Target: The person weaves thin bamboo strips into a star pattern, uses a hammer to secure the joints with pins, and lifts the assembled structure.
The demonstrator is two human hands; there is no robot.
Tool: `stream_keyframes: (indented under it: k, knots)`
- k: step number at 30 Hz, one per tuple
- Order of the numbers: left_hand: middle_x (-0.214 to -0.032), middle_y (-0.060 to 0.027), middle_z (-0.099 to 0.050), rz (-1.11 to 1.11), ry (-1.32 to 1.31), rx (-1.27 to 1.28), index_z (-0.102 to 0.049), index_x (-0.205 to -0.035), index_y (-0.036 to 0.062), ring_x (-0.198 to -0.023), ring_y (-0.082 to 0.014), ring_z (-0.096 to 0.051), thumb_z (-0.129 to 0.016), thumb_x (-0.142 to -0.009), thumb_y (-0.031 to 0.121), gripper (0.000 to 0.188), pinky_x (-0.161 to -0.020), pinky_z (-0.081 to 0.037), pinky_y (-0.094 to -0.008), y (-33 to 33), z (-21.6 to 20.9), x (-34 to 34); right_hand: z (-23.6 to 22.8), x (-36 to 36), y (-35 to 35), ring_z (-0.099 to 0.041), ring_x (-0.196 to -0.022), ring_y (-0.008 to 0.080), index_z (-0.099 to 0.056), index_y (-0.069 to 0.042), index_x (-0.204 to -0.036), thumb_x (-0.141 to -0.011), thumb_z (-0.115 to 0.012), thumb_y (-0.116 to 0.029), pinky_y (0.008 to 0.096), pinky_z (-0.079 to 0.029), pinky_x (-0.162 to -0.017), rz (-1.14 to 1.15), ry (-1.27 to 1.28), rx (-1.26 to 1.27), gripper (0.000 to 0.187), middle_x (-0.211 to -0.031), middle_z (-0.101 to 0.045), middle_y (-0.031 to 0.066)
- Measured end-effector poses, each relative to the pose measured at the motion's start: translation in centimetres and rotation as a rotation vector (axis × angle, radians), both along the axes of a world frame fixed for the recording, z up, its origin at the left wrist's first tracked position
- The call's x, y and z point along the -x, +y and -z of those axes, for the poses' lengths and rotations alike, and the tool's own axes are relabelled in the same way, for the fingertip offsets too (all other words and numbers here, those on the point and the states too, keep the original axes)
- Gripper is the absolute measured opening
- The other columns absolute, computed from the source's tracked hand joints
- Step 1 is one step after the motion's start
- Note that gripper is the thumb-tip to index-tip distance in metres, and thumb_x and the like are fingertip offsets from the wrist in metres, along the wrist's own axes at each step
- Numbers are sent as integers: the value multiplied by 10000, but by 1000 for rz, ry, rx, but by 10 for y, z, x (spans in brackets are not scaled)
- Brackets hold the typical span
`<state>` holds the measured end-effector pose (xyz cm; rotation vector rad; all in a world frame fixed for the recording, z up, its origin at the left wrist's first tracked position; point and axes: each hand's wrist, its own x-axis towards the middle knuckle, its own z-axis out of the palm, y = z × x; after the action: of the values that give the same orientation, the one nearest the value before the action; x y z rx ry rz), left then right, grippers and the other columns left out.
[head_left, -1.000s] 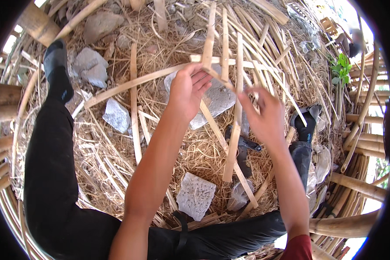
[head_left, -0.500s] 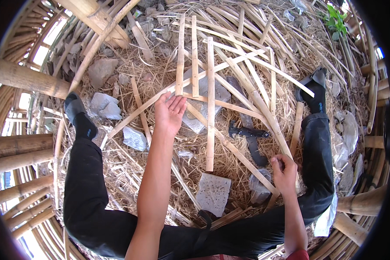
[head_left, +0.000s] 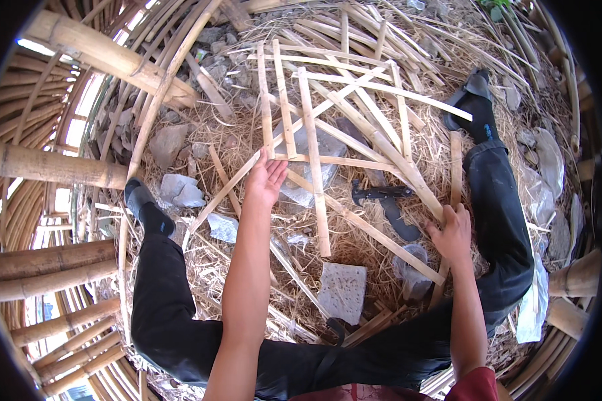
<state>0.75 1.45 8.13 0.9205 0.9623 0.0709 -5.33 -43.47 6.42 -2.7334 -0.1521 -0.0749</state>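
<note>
Straw-littered ground point(head_left: 351, 244) lay under a thick bamboo strip point(head_left: 384, 144) slanting nearer and rightward to the right hand point(head_left: 452, 234), forward-pointing slats point(head_left: 265, 100) ending at the left hand point(head_left: 265, 184), neither grip's hold clear to me.

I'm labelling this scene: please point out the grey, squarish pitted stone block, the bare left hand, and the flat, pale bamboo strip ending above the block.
Grey, squarish pitted stone block point(head_left: 342, 292): head view, pitted face.
Bare left hand point(head_left: 265, 182): head view, palm.
Flat, pale bamboo strip point(head_left: 316, 182): head view, middle section.
</note>
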Motion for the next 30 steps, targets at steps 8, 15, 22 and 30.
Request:
stream_keyframes:
  k: [8,15,22,30]
  knots:
    - [-1283,-114,-649,-18,39,-102,-586,-1303,78,-1175,-253,-684,-598,-1065,254,296,-913,-564,-332,11,17,-5,23,-7,1,-613,-914,447,-607,-2,-870,-748,-806,-164,541,-499,-804,39,82,-141,284,-912,-590,213]
    - [-1279,-119,-652,-34,-12,-46,-589,-1273,55,-1213,-255,-659,-584,-1069,256,287,-992,-535,-358,10,14,1,22,-3,2,-617,-926,427,-592,-7,-825,-715,-787,-124,532,-508,-814,75,39,-114,253,-898,-587,181]
    - [-1264,-120,-656,-77,-166,9,-586,-1278,57,-1195,-244,-649,-600,-1061,236,282,-1011,-530,-361,11,-25,12,3,1,7,-610,-937,400,-590,-15,-823,-696,-782,-105,518,-510,-799,126,-120,-146,246,-925,-578,159]
    - [-1184,-97,-647,-24,-531,52,-639,-1193,38,-1103,-225,-648,-650,-1036,285,293,-1020,-541,-354,17,-118,46,-12,10,23,-603,-861,387,-634,-26,-833,-674,-769,-95,483,-506,-749,167,-328,-364,219,-893,-562,146]
